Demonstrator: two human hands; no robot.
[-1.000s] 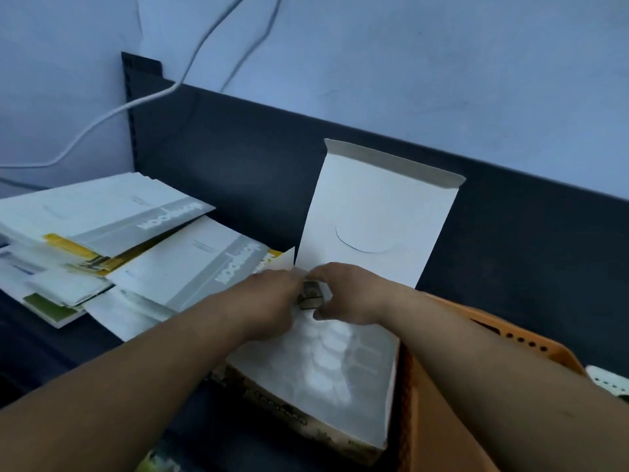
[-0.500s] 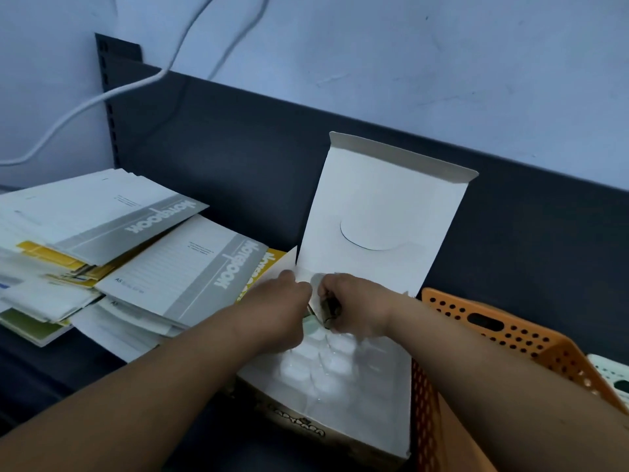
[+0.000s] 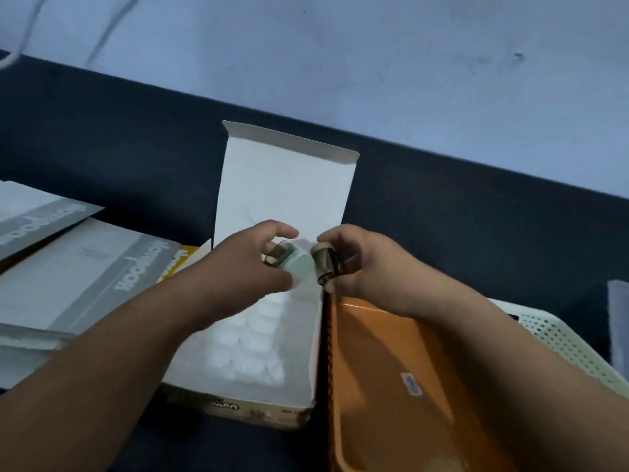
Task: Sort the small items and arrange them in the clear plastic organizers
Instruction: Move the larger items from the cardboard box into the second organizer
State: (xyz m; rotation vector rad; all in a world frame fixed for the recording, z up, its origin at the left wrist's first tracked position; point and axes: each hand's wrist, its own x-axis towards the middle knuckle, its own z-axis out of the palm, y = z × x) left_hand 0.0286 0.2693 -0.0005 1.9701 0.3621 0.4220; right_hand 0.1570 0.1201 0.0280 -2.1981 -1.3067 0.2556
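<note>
Pale-green binder clip (image 3: 301, 269), wire handles, pinched in left hand (image 3: 248, 267); brown clip (image 3: 322, 262) pinched in right hand (image 3: 371, 267).

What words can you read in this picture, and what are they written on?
"Notebook": grey band of the middle notebook, turned sideways.
"Notebook", partly cut off: grey band of the far-left notebook.
Letters on the yellow cover: mostly hidden.
Print on the box front: too blurred.
Sticker in the orange basket: too small.
Pale item in the left hand, dark item in the right hand: no words show.
</note>
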